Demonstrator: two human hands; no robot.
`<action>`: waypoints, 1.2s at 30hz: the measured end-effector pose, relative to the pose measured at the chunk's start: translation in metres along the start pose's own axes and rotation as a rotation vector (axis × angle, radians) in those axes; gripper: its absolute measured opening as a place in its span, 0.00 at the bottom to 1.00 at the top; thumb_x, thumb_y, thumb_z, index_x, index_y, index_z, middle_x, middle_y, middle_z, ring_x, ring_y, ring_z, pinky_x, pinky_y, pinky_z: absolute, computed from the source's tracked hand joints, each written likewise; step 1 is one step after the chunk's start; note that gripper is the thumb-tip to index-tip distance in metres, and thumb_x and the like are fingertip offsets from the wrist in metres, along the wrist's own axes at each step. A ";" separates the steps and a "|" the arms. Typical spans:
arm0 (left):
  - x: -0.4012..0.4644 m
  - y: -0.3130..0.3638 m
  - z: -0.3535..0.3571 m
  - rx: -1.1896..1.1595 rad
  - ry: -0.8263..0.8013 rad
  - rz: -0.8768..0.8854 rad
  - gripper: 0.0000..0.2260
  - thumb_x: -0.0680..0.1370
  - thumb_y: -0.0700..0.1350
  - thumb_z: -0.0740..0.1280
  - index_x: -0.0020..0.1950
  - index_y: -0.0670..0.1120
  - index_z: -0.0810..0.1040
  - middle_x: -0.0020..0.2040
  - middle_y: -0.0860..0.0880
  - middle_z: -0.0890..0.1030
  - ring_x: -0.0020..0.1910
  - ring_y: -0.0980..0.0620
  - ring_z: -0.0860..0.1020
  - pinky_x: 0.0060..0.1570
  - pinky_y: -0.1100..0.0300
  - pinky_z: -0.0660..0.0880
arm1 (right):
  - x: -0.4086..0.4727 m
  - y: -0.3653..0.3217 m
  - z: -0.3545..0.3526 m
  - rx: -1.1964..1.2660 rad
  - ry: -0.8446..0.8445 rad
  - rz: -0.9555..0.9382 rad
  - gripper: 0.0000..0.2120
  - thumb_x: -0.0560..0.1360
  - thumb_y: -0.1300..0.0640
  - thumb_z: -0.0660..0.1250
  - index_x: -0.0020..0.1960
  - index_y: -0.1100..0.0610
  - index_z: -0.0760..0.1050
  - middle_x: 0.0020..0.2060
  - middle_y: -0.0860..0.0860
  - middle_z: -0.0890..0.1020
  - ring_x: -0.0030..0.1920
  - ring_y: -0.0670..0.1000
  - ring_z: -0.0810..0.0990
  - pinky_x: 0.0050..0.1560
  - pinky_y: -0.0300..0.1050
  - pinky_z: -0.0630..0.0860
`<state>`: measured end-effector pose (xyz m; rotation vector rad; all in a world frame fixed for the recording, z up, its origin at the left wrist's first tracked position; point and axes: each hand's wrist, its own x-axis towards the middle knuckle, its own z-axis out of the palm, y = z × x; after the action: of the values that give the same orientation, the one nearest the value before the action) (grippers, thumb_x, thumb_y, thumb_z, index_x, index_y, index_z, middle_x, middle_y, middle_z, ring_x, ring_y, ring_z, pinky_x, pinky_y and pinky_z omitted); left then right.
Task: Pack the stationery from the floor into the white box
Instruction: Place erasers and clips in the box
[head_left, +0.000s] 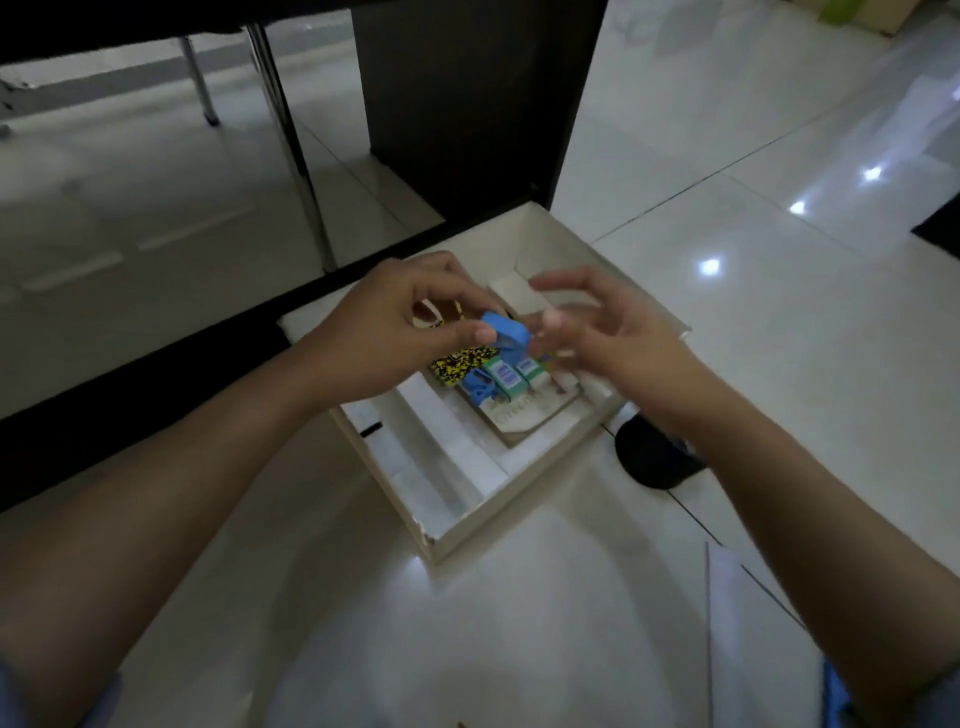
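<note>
While both hands hover over the white box (524, 483):
Left hand (387, 332): pinches a blue clip (506, 332).
Right hand (613, 338): fingers spread, holding nothing.
Box contents: erasers (511, 379), second blue clip (478, 387).

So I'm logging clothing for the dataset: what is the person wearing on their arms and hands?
Both hands, left and right, are bare: no gloves, rings or watch show. The forearms are bare too. Blue-grey sleeve edges show only near the elbows, at the picture's bottom corners.
</note>
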<state>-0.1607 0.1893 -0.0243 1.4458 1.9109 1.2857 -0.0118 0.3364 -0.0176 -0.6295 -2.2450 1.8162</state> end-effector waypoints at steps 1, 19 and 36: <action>0.004 -0.004 0.001 -0.001 0.014 -0.016 0.08 0.70 0.49 0.73 0.48 0.56 0.81 0.43 0.54 0.78 0.42 0.57 0.77 0.48 0.56 0.76 | 0.007 0.004 -0.010 -0.162 0.134 -0.056 0.15 0.73 0.50 0.69 0.57 0.52 0.72 0.51 0.52 0.83 0.48 0.46 0.81 0.51 0.35 0.75; 0.062 -0.070 0.070 0.474 -0.301 -0.457 0.07 0.70 0.43 0.74 0.42 0.42 0.79 0.34 0.50 0.78 0.31 0.55 0.77 0.22 0.74 0.67 | 0.039 0.066 -0.053 -0.804 0.462 0.018 0.23 0.76 0.49 0.63 0.67 0.56 0.66 0.57 0.58 0.74 0.59 0.59 0.68 0.56 0.47 0.64; 0.054 -0.071 0.078 0.755 -0.424 -0.221 0.13 0.66 0.46 0.77 0.46 0.47 0.78 0.41 0.52 0.73 0.42 0.52 0.73 0.38 0.61 0.69 | 0.041 0.069 -0.053 -0.753 0.502 0.009 0.22 0.75 0.47 0.64 0.66 0.53 0.67 0.57 0.55 0.75 0.59 0.57 0.69 0.49 0.42 0.61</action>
<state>-0.1576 0.2681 -0.1119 1.5935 2.2512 0.1045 -0.0132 0.4120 -0.0763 -1.0591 -2.4751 0.6301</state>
